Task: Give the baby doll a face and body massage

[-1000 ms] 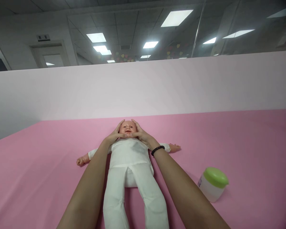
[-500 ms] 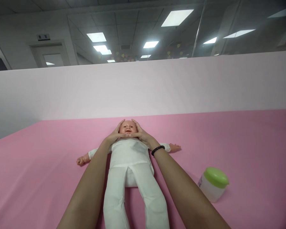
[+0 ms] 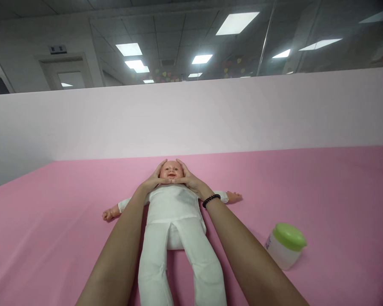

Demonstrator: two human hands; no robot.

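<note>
Baby doll lying face-up on a pink-covered desk, roughly centred between the person's two forearms, with its molded head toward the far edge and its white cloth legs stretched toward the camera. Vinyl arms spread out to either side, one small doll hand just off each white sleeve.

Left hand and right hand both cupped around the sides of the doll's head, neither clenched nor released: fingers spread up along the temples, thumbs lying across the cheeks and nearly meeting just above the chin. Both forearms reaching in from the bottom corners, a dark beaded bracelet on the right wrist.

Off to the right of the doll's legs, well clear of both hands, a squat white plastic jar with a green lid, upright on the desk and a little tilted in the wide view.

Beyond the desk, a tall pale pink partition, then a glass wall, a doorway and bright square ceiling lights overhead
</note>
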